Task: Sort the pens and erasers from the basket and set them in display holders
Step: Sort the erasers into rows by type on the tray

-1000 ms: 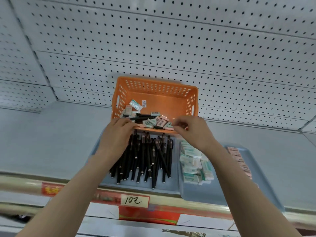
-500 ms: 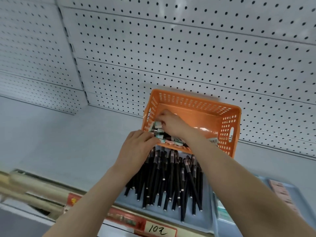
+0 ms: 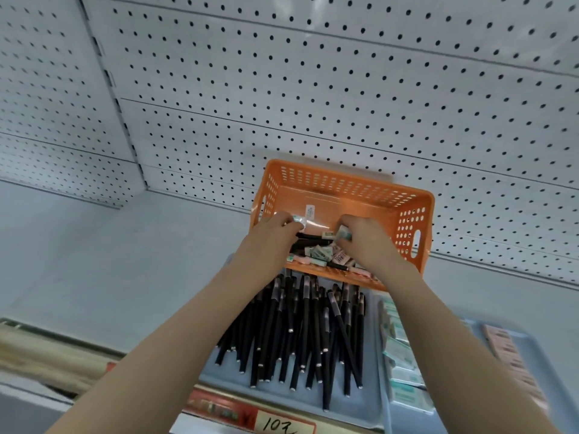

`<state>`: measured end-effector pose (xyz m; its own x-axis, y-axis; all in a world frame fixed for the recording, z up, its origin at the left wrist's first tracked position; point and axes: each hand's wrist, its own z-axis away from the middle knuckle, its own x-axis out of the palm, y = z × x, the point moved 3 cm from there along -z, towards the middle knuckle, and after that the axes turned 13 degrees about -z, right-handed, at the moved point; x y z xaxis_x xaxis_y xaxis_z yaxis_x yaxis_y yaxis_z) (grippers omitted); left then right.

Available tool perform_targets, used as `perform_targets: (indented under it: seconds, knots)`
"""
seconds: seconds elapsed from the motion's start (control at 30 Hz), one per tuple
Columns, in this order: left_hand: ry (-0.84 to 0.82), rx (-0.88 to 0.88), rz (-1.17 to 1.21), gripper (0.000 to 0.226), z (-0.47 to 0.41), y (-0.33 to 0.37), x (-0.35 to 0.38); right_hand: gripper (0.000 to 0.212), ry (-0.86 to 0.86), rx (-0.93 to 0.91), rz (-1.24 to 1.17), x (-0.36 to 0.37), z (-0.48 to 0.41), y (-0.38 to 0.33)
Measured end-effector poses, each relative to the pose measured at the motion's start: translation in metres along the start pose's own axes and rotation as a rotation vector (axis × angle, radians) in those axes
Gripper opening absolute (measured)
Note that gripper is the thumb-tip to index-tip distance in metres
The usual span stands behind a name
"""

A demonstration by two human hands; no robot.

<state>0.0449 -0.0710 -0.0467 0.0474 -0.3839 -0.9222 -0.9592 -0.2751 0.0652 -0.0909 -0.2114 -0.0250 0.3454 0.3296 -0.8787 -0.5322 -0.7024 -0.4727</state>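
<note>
Left hand [image 3: 271, 236]: newly inside basket [image 3: 413, 214], centre frame, pinching 1 eraser [image 3: 297, 220].
Right hand [image 3: 368, 244]: gripping green eraser [image 3: 344, 235], centre basket.
Meaning: 2-handed eraser pick; leftover pens [image 3: 311, 236] still to sort.

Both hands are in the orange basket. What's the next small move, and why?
Probably lift the right hand out and drop its green-and-white wrapped eraser in the blue tray on the right, where like erasers lie. The left hand also pinches a small wrapped eraser over the orange plastic basket and can follow.
</note>
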Motion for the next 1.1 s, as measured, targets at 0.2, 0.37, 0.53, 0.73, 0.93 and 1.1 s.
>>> perform_targets:
  seconds: [0.2,0.37,0.53,0.73,0.93,1.1]
  knots:
    - [-0.327,-0.054,-0.166,0.043,-0.059,-0.005,0.03,0.02,-0.017,0.096,-0.067,0.008,0.006,0.014]
    - [-0.343,-0.091,-0.237,0.044,-0.071,-0.006,0.033,0.024,0.028,0.106,-0.129,0.008,0.008,0.017]
    - [-0.347,-0.011,-0.261,0.044,-0.067,-0.002,0.036,0.024,0.085,0.158,-0.275,0.006,0.009,0.022]
    - [-0.356,0.017,-0.221,0.045,-0.068,-0.003,0.035,0.022,0.114,0.181,-0.484,0.0,0.019,0.024]
    - [-0.054,-0.09,0.005,0.037,-0.058,0.012,0.004,0.012,0.165,0.103,-0.598,-0.021,0.05,0.021]
    - [0.041,-0.158,0.374,0.023,-0.031,0.046,-0.021,0.021,0.29,0.051,-0.692,-0.048,0.093,0.032]
